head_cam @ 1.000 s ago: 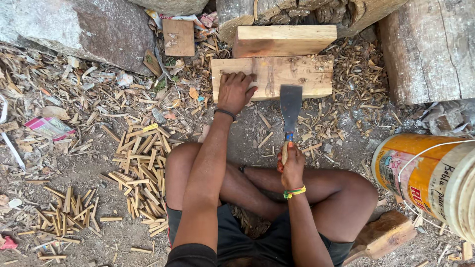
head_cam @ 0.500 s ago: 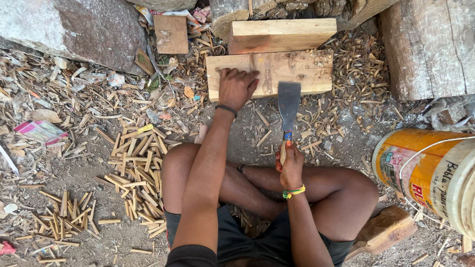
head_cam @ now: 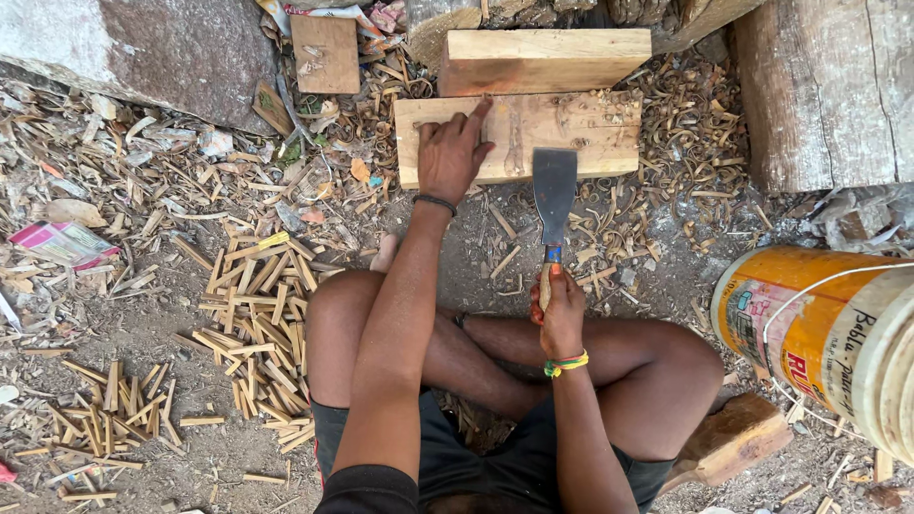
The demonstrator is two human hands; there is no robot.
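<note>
Your left hand (head_cam: 449,152) lies flat, fingers spread and grasping nothing, on the wooden block (head_cam: 519,136) on the ground before your crossed legs — pinning it steady. Your right hand (head_cam: 560,306) is clenched around the chopper (head_cam: 553,205) handle, blade tip at the block's near edge — split sticks (head_cam: 252,324) lie piled to your left.

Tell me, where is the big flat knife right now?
In the head view, the flat-bladed knife is right of centre, upright in the right hand, its blade tip over the wooden block.
</note>
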